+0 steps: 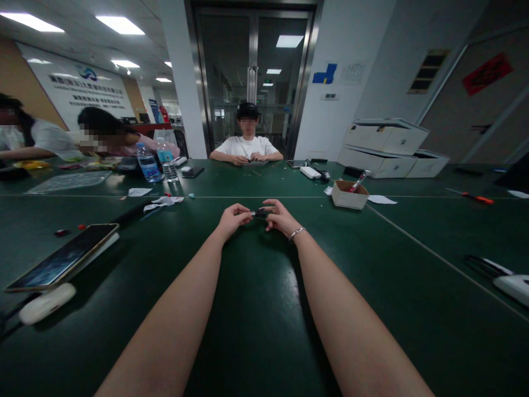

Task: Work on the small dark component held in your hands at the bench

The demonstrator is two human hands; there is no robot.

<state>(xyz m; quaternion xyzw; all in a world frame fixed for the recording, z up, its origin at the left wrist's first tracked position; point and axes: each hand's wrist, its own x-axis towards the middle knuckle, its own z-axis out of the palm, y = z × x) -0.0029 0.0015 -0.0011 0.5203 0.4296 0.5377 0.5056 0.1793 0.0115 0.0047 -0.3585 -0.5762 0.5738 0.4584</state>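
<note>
Both my forearms reach out over the dark green table. My left hand and my right hand meet just above the tabletop, fingers pinched on a small black part held between them. The part is too small to name. A thin bracelet circles my right wrist.
A phone and a white device lie at the left. A small cardboard box with a tool stands right of centre. Two water bottles stand further back. White boxes sit at the far right. A person sits opposite, two others at the left.
</note>
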